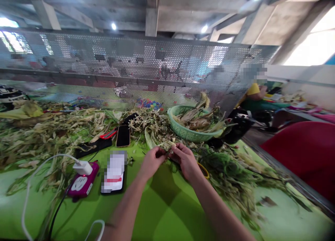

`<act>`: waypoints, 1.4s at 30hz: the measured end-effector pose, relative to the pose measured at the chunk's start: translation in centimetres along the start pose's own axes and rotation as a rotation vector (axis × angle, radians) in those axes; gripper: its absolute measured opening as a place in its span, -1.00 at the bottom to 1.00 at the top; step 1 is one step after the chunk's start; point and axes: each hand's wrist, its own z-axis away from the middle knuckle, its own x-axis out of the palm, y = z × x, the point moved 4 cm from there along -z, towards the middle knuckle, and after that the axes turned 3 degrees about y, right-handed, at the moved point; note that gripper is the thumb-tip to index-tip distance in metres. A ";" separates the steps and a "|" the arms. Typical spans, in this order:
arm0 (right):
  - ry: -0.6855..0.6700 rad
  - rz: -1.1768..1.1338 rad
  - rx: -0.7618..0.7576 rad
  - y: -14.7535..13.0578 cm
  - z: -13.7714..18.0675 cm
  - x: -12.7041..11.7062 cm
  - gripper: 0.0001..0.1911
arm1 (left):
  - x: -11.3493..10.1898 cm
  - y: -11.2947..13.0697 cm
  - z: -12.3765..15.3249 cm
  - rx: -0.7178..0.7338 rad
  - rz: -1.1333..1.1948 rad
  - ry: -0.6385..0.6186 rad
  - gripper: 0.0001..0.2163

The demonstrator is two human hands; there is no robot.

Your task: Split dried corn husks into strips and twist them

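My left hand (154,161) and my right hand (185,160) meet above the green table (172,209), both with fingers pinched. Between the fingertips is a pale piece of dried corn husk (166,144); its exact shape is partly hidden by my fingers. A longer pale husk strip (149,138) rises just beyond my left hand. Close behind lies a heap of small, curled husk pieces (150,124). By my right wrist a yellow ring-shaped thing (204,171) shows in part, next to green stringy fibres (222,164).
A green plastic basket (180,129) of husks stands behind my right hand. Leftward lie a lit phone (113,173), a dark phone (123,136), a red cutter (108,133) and a purple power strip (83,181) with cables. A perforated metal screen (125,66) borders the table; a person (255,90) sits at right.
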 end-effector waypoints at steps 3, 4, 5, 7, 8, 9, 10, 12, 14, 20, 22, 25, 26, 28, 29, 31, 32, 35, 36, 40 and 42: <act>-0.017 0.104 -0.031 -0.2 0.0 -0.1 -0.66 | -0.1 0.1 0.0 -0.036 0.146 -0.040 -0.77; -0.031 0.145 -0.044 -0.3 0.0 0.0 -0.65 | -0.1 0.0 -0.1 -0.051 0.189 -0.049 -0.75; -0.046 0.182 -0.056 -0.3 0.1 0.1 -0.64 | -0.1 -0.1 -0.2 -0.067 0.230 -0.052 -0.74; -0.061 0.236 -0.073 -0.4 0.2 0.3 -0.61 | -0.2 -0.4 -0.3 -0.101 0.316 -0.024 -0.72; -0.057 0.253 -0.083 -0.5 0.2 0.3 -0.60 | -0.3 -0.6 -0.4 -0.118 0.361 0.008 -0.71; -0.051 0.268 -0.092 -0.5 0.2 0.4 -0.59 | -0.5 -0.6 -0.5 -0.135 0.405 0.048 -0.70; -0.048 0.286 -0.100 -0.4 0.2 0.4 -0.59 | -0.7 -0.7 -0.5 -0.152 0.443 0.092 -0.70; -0.074 0.338 -0.117 -0.2 0.1 0.6 -0.63 | -1.1 -0.6 -0.6 -0.180 0.488 0.165 -0.70; -0.133 0.426 -0.150 0.2 0.2 0.9 -0.68 | -1.3 -0.4 -0.6 -0.187 0.510 0.208 -0.70; -0.172 0.774 -0.321 0.7 0.2 1.0 -0.87 | -1.3 0.0 -0.4 -0.145 0.533 0.199 -0.72; -0.166 0.830 -0.349 0.7 0.3 0.9 -0.89 | -1.3 0.0 -0.3 -0.157 0.516 0.181 -0.70; -0.201 0.867 -0.396 0.5 0.5 1.2 -0.87 | -1.6 -0.1 -0.4 -0.150 0.447 0.203 -0.66; -0.216 0.871 -0.412 0.4 0.6 1.3 -0.86 | -1.7 -0.1 -0.4 -0.141 0.418 0.215 -0.65; -0.224 0.872 -0.432 0.2 0.8 1.4 -0.84 | -2.0 -0.2 -0.6 -0.119 0.360 0.225 -0.66; -0.214 0.869 -0.437 0.1 0.8 1.4 -0.83 | -2.1 -0.3 -0.6 -0.113 0.338 0.219 -0.68; -0.191 0.854 -0.437 -0.1 0.7 1.2 -0.82 | -2.2 -0.5 -0.8 -0.114 0.316 0.202 -0.70; -0.183 0.841 -0.433 -0.1 0.6 1.0 -0.82 | -2.2 -0.6 -0.9 -0.121 0.315 0.192 -0.71; -0.187 0.806 -0.414 -0.1 0.3 0.7 -0.84 | -2.1 -0.8 -0.9 -0.154 0.339 0.149 -0.70; -0.187 0.803 -0.407 -0.1 0.2 0.6 -0.84 | -2.0 -0.8 -0.8 -0.163 0.349 0.135 -0.69; -0.136 0.834 -0.383 -0.1 -0.1 0.3 -0.82 | -1.8 -0.4 -0.6 -0.184 0.363 0.070 -0.68; -0.102 0.837 -0.382 -0.1 -0.2 0.1 -0.81 | -1.7 -0.1 -0.4 -0.178 0.357 0.004 -0.67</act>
